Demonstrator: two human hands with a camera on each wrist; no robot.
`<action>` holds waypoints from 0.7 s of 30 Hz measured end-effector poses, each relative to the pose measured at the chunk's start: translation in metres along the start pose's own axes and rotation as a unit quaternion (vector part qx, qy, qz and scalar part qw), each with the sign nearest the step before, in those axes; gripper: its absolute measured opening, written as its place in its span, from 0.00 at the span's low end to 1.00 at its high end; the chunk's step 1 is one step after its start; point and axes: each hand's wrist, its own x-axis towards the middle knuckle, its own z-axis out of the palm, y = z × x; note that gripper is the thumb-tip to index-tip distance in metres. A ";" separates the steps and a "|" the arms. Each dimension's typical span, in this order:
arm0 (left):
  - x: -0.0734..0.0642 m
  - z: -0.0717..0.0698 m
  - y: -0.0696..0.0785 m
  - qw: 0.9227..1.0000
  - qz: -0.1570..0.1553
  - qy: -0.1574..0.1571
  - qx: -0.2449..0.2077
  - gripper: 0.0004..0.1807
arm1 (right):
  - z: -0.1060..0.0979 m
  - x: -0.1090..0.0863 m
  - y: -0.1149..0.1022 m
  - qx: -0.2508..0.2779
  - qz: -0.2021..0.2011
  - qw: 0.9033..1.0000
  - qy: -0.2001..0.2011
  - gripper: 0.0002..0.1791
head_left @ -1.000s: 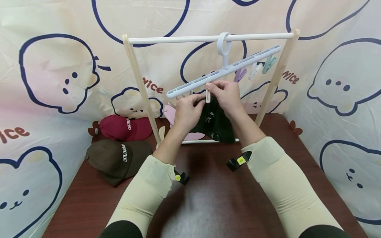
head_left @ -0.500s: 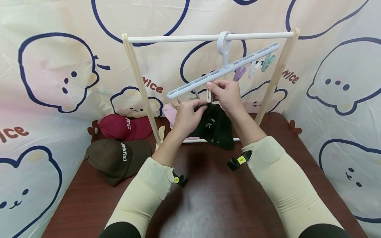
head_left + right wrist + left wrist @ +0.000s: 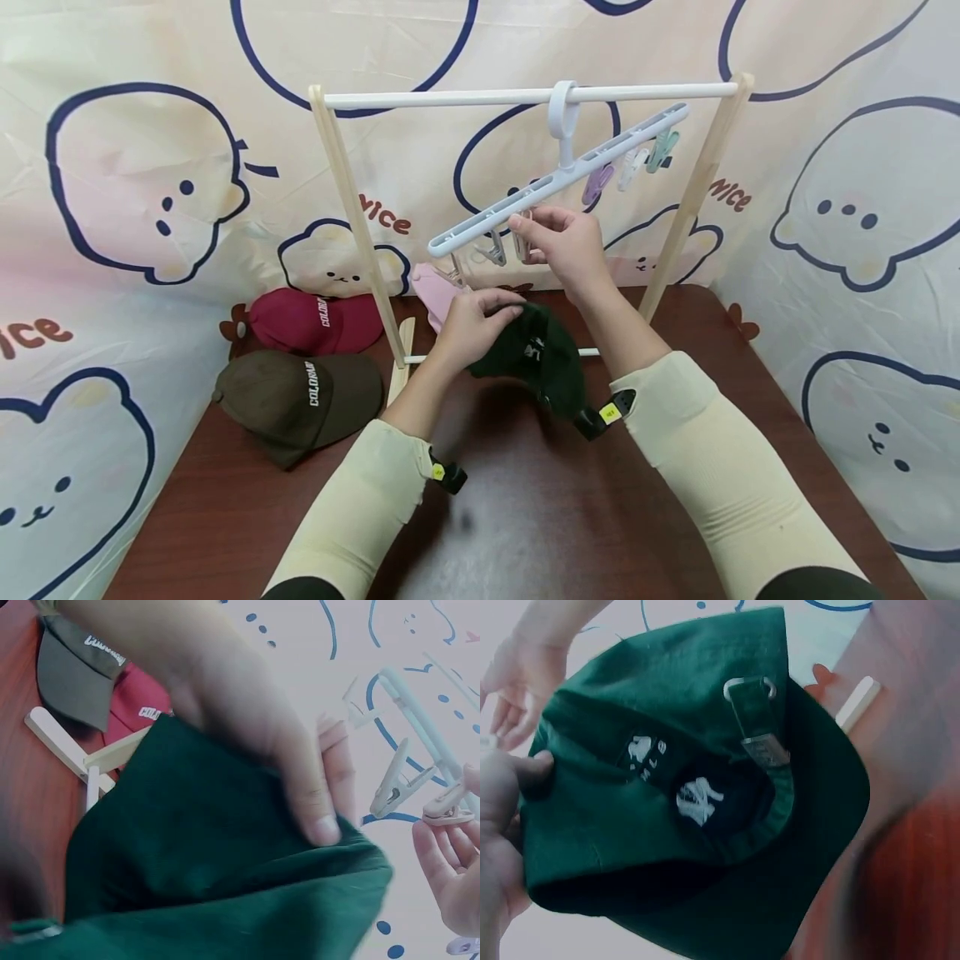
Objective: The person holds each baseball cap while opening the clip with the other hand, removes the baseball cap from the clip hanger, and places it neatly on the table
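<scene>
A dark green baseball cap hangs from my left hand, which pinches it by the edge below the hanger. In the left wrist view the green cap shows its back strap with a metal buckle and white marks inside. My right hand holds a pale clothes peg on the light blue hanger; the right wrist view shows the peg between thumb and fingers. A grey peg hangs just left of it. Below the hanger's lower end is a pink cap, partly behind the left hand.
The tilted hanger hooks over the white bar of a wooden-sided rack. Purple, white and green pegs hang on its right half. A red cap and a brown cap lie at left on the table.
My left hand has lowered the green cap away from the hanger and the peg. The right hand stays at the peg. The hanger has turned slightly on the bar.
</scene>
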 end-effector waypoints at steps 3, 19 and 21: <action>-0.007 0.000 -0.011 0.999 -0.009 -0.007 -0.037 0.07 | 0.002 0.000 0.001 0.003 0.004 1.000 -0.002 0.20; -0.056 -0.035 -0.046 0.985 -0.039 -0.136 -0.101 0.13 | 0.000 -0.012 0.001 -0.024 -0.039 0.999 -0.019 0.20; -0.062 -0.037 -0.049 0.983 -0.050 -0.156 -0.082 0.16 | 0.000 -0.015 0.001 -0.024 -0.046 0.998 -0.018 0.20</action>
